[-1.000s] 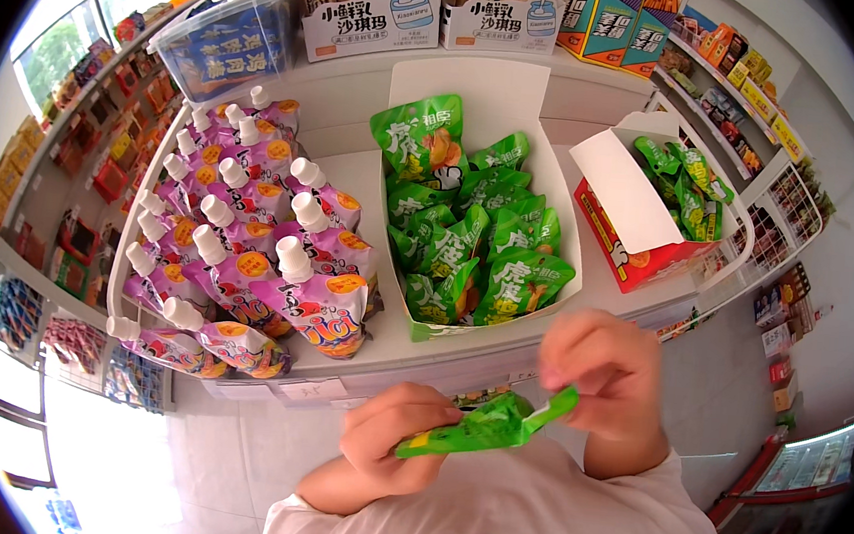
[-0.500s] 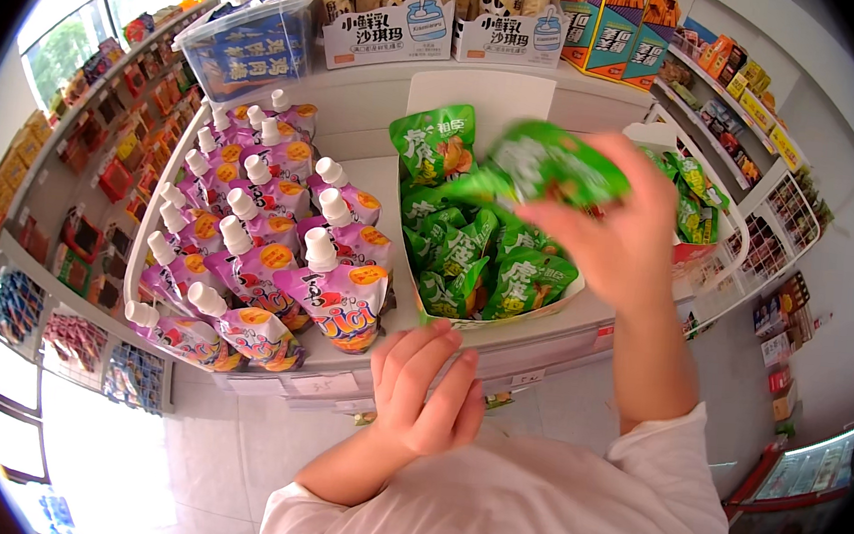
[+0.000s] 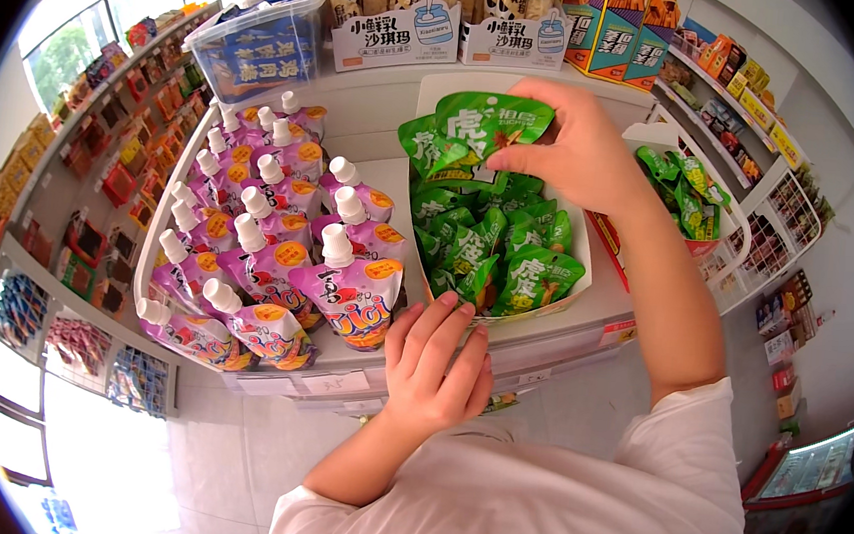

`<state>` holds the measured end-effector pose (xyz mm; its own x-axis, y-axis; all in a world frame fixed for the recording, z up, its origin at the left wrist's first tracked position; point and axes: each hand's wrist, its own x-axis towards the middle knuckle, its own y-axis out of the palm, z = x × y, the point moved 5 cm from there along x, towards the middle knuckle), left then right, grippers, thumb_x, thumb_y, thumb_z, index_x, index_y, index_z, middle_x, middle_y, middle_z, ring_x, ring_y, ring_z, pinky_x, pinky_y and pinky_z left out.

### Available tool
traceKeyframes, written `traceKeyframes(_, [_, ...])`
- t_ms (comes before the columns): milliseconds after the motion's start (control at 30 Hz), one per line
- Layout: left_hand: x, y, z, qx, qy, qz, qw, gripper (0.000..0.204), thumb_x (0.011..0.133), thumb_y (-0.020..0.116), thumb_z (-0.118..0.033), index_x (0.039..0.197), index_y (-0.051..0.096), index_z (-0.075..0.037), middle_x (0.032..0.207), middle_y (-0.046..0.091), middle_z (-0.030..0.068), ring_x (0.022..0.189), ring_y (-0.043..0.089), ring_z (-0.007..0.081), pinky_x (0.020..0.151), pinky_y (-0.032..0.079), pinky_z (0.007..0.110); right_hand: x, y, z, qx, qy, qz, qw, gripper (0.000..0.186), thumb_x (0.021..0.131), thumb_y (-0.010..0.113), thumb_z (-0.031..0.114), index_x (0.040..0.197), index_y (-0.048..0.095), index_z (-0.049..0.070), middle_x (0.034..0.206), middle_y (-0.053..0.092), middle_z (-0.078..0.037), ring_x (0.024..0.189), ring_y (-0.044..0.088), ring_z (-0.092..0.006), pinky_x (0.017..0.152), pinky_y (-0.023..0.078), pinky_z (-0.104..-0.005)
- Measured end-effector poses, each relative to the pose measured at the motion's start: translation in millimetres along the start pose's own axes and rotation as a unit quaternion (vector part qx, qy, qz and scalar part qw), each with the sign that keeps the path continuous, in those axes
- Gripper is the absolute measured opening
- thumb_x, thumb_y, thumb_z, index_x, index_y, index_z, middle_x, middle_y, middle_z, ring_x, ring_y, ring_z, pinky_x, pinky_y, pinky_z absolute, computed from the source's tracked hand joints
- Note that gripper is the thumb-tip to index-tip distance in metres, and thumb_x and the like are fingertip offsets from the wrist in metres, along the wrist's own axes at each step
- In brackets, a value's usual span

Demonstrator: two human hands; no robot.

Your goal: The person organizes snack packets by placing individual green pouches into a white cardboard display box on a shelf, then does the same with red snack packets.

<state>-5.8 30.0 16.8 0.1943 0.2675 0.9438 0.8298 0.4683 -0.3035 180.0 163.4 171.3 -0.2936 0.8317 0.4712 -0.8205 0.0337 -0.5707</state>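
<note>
Purple drink pouches with white caps stand in rows on the left part of the white shelf. They fill a low tray there, and the front ones lean forward. Behind them, higher up, sits a clear plastic bin with blue packs inside.

Next to the pouches, in the middle, the person's left hand rests at the front edge of the shelf. Its fingers are spread out flat and hold nothing. The fingertips touch the front of a white cardboard box. This box is full of green snack bags that stand packed close together.

Above the back of that box is one more green snack bag, held up in the air. The right hand holds it. The fingers of that hand are closed on the bag's right edge, with the thumb in front. The bag is tilted a little and sits just over the other green bags.

To the right stands a red and white box with more green bags in it. Farther right, small racks hold many little colourful packs. The person's sleeves are white.
</note>
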Motion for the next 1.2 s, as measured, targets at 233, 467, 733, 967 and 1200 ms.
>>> traceKeyframes(233, [-1.5, 1.4, -0.1, 0.005, 0.005, 0.002, 1.000, 0.029, 0.077, 0.070, -0.012, 0.103, 0.076, -0.001, 0.122, 0.073, 0.0197, 0.120, 0.069, 0.0412, 0.101, 0.051, 0.053, -6.3, 21.8, -8.4, -0.120, 0.010, 0.030, 0.992, 0.034, 0.081, 0.090, 0.008, 0.110, 0.072, 0.004, 0.089, 0.075, -0.002, 0.077, 0.064, -0.0092, 0.068, 0.051, -0.0297])
traceKeyframes(467, [-1.6, 1.4, -1.1, 0.010, 0.011, 0.001, 1.000, 0.028, 0.076, 0.069, -0.012, 0.102, 0.077, -0.001, 0.122, 0.073, 0.0204, 0.118, 0.070, 0.0415, 0.099, 0.052, 0.052, -8.8, 43.3, -15.8, -0.149, -0.047, 0.062, 0.986, 0.036, 0.083, 0.090, 0.011, 0.114, 0.074, 0.000, 0.097, 0.078, -0.014, 0.078, 0.070, -0.0276, 0.075, 0.057, -0.0387])
traceKeyframes(733, [-2.9, 2.0, -1.4, 0.016, 0.016, 0.005, 1.000, 0.024, 0.079, 0.068, -0.011, 0.099, 0.076, -0.001, 0.123, 0.073, 0.0211, 0.117, 0.071, 0.0421, 0.099, 0.052, 0.052, -8.7, 43.4, -13.1, -0.221, -0.075, 0.019, 0.972, 0.038, 0.085, 0.087, 0.011, 0.119, 0.074, 0.000, 0.110, 0.074, -0.019, 0.103, 0.070, -0.0396, 0.087, 0.056, -0.0448])
traceKeyframes(967, [-5.9, -1.2, 1.3, 0.021, 0.016, 0.012, 1.000, 0.021, 0.083, 0.067, -0.012, 0.099, 0.076, -0.002, 0.125, 0.073, 0.0209, 0.118, 0.071, 0.0436, 0.095, 0.053, 0.052, -53.7, -6.4, 26.4, -0.215, -0.062, -0.058, 0.973, 0.027, 0.089, 0.084, 0.014, 0.110, 0.072, 0.002, 0.107, 0.074, -0.016, 0.095, 0.071, -0.0352, 0.081, 0.057, -0.0429])
traceKeyframes(1200, [-5.7, 3.8, -1.8, 0.018, 0.021, 0.011, 1.000, 0.020, 0.086, 0.066, -0.013, 0.099, 0.076, -0.002, 0.126, 0.072, 0.0210, 0.118, 0.070, 0.0447, 0.093, 0.053, 0.052, -86.8, -173.1, -13.2, -0.353, 0.130, -0.162, 0.912, 0.018, 0.095, 0.076, 0.014, 0.108, 0.073, 0.001, 0.109, 0.076, -0.013, 0.096, 0.072, -0.0224, 0.083, 0.057, -0.0384])
